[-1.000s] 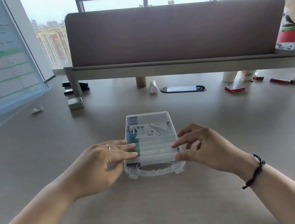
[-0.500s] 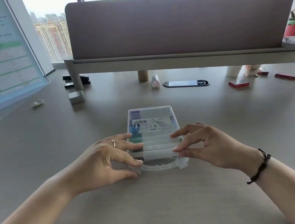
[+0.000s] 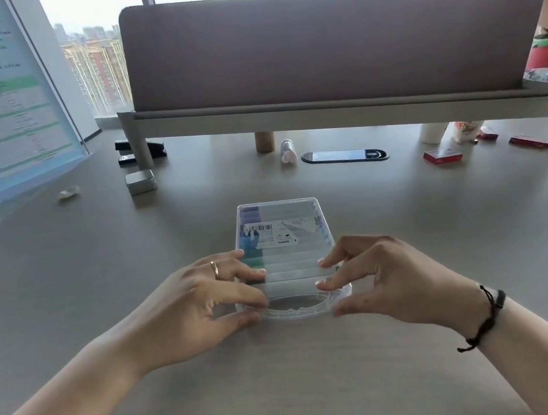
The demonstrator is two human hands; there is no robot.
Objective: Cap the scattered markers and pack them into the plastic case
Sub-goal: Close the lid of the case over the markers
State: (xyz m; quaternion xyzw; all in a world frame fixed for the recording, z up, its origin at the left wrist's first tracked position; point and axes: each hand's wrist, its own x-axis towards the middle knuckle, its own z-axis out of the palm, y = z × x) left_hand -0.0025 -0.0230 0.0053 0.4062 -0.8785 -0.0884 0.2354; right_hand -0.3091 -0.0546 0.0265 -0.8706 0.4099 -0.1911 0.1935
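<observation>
A clear plastic case (image 3: pixel 280 211) lies flat on the grey desk straight ahead of me, lid down, with a barcode label on top. Several capped markers (image 3: pixel 252 241) show through the lid in a row. My left hand (image 3: pixel 195 306) pinches the case's near left corner, fingers on the lid and thumb against the front edge. My right hand (image 3: pixel 388 279) pinches the near right corner the same way. The front latches are hidden behind my thumbs. No loose markers lie on the desk.
Behind the case stand a silver tin (image 3: pixel 140 181), a black stapler (image 3: pixel 141 150), a small bottle (image 3: pixel 287 150), a phone (image 3: pixel 345 156) and red boxes (image 3: pixel 442 156). A desk divider (image 3: pixel 332 45) closes the back. A sign board (image 3: pixel 1 103) leans at far left.
Both hands slid toward me along the lid to the near corners. My thumbs came in against the front edge, where the two latches stuck out before.
</observation>
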